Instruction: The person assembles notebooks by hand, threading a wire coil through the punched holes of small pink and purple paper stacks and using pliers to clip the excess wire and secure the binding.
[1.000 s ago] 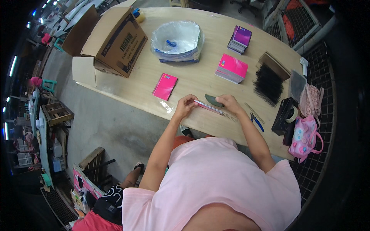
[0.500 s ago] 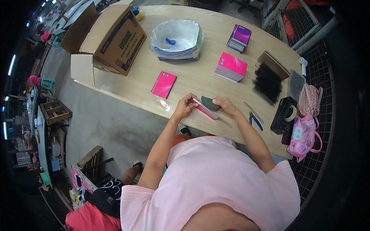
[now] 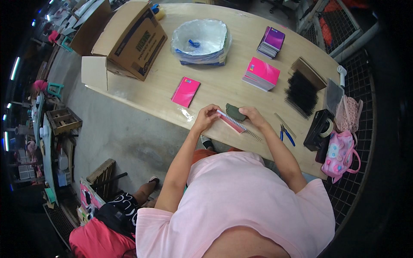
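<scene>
Between both hands [image 3: 207, 117] (gripped): notebook [image 3: 232, 122].

At the bench's far left corner, 1 brown cardboard box [image 3: 129, 41] on its side, flaps open, dark printed label on its face. Beside it, 1 plastic-lined blue-and-white carton [image 3: 201, 41].

Bright, even light, soft shadows; sharp centre, dark fisheye-bent rim.

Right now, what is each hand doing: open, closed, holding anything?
Left hand: fingers closed on one end of the pink notebook.
Right hand: closed on the notebook's other side, by a dark green cloth.
</scene>
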A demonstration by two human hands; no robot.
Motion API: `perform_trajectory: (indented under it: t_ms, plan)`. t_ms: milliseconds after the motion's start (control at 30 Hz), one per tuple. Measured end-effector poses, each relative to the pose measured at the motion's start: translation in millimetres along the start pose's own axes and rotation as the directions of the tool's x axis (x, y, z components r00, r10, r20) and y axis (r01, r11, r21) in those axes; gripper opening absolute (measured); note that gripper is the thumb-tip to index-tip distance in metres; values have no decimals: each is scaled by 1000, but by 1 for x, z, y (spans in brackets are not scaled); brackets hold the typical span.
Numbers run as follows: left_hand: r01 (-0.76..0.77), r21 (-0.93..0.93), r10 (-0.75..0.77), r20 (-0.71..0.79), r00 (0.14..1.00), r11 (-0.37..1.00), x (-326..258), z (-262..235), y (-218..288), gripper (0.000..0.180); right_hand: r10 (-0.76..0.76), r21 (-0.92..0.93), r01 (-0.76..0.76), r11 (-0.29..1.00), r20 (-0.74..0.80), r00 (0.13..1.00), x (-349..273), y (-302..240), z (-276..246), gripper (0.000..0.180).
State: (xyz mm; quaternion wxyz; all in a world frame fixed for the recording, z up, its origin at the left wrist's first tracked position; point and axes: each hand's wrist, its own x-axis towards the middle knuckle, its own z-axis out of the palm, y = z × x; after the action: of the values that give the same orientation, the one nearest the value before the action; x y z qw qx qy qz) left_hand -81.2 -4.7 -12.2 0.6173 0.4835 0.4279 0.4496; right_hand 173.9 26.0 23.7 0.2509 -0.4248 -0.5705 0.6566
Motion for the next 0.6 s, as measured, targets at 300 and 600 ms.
perform_trajectory:
  t_ms: [300,600]
  plan:
    - [20,65,-18,-35,999,998,0,-2,1,19,-19,-189,19,982,-2,1000,5,-3,5,46]
    - [20,13,-20,-18,1000,1000,2,0,-3,18,-38,-14,39,999,68,997,12,-12,1,43]
